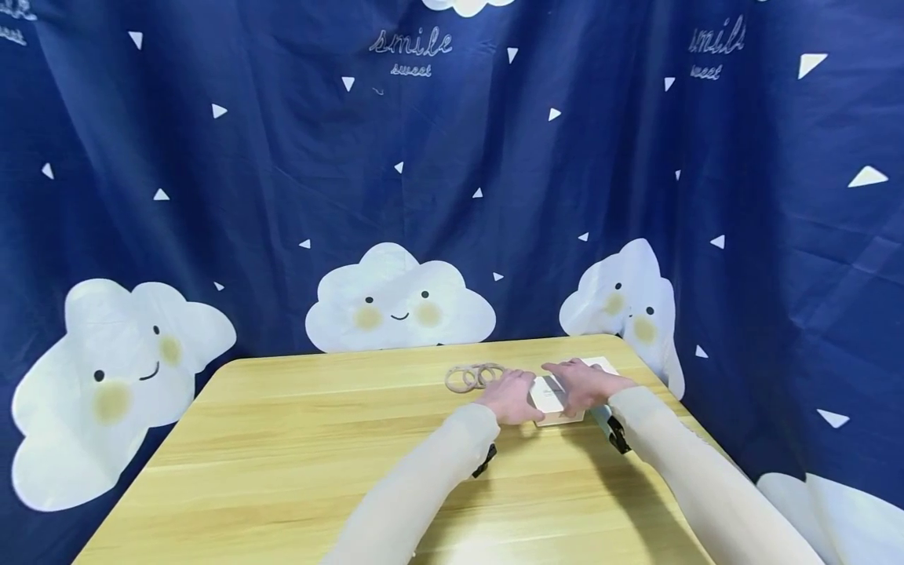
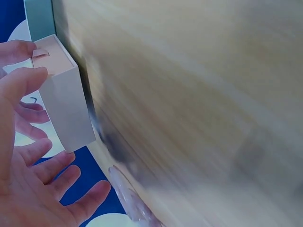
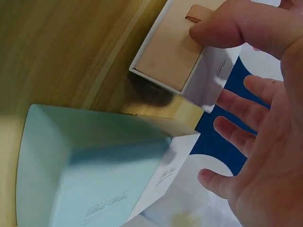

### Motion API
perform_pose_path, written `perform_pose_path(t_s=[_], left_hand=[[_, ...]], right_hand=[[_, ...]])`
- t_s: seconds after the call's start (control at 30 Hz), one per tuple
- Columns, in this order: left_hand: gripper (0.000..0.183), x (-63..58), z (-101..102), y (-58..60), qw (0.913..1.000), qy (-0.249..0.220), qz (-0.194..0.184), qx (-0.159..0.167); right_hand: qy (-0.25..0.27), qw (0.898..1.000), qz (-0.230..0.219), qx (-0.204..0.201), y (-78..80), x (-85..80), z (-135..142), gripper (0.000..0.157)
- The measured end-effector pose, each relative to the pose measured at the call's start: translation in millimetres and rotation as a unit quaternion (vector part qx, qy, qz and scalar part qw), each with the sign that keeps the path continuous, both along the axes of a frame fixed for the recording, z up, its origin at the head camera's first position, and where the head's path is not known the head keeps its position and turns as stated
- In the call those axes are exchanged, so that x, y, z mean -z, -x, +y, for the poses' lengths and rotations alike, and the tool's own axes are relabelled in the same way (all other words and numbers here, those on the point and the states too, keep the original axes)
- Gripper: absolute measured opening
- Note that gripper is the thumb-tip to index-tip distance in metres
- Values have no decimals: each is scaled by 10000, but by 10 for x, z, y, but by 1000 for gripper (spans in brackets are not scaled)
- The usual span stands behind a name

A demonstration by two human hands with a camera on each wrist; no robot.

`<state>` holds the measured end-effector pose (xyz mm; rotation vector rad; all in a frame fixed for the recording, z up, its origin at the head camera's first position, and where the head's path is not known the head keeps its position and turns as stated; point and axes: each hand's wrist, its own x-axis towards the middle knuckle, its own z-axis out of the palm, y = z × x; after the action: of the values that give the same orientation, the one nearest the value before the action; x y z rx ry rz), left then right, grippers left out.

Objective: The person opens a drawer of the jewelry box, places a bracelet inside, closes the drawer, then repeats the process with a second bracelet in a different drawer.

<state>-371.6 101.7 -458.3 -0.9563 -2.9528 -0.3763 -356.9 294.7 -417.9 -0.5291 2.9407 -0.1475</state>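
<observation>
A small white drawer box (image 1: pixel 548 395) with a pale pink front panel (image 3: pixel 170 47) and ribbon tab (image 3: pixel 196 13) lies on its side of the table with both hands around it. My left hand (image 1: pixel 510 396) holds it from the left, its thumb at the front edge and a fingertip at the far corner in the left wrist view. From the right, my right hand (image 1: pixel 582 384) holds it, thumb pressed on the pink panel beside the tab. The other right fingers spread along the white face. A teal-and-white box piece (image 3: pixel 109 161) with script lettering stands beside it, partly hidden under the right arm in the head view.
Several pale rings (image 1: pixel 462 379) lie overlapping on the wooden table (image 1: pixel 297 439), just left of the left hand. Behind the table hangs a blue curtain (image 1: pixel 282 196) with cloud prints. The table's right edge runs close past the teal piece.
</observation>
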Motion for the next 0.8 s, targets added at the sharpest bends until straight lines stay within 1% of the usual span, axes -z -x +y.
perform_pose_path(t_s=[0.17, 0.3, 0.5, 0.6, 0.7, 0.8], left_hand=[[76, -54, -122, -35, 9999, 12, 85, 101], [78, -105, -220, -63, 9998, 55, 186, 105], [79, -86, -371, -38, 9992, -127, 349, 175], [80, -124, -476, -76, 9990, -207, 325, 246], [82, -182, -592, -138, 9987, -252, 313, 302], [84, -194, -691, -180, 9985, -260, 390, 299]], right_hand=[[-17, 9998, 123, -165, -18, -26, -62, 104], [35, 9991, 265, -317, -35, -54, -125, 102], [104, 9977, 390, -545, -74, -115, -257, 102], [89, 9974, 379, -603, -91, -142, -336, 102], [124, 9970, 346, -680, -111, -173, -420, 102], [161, 9964, 313, -774, -134, -196, -500, 102]])
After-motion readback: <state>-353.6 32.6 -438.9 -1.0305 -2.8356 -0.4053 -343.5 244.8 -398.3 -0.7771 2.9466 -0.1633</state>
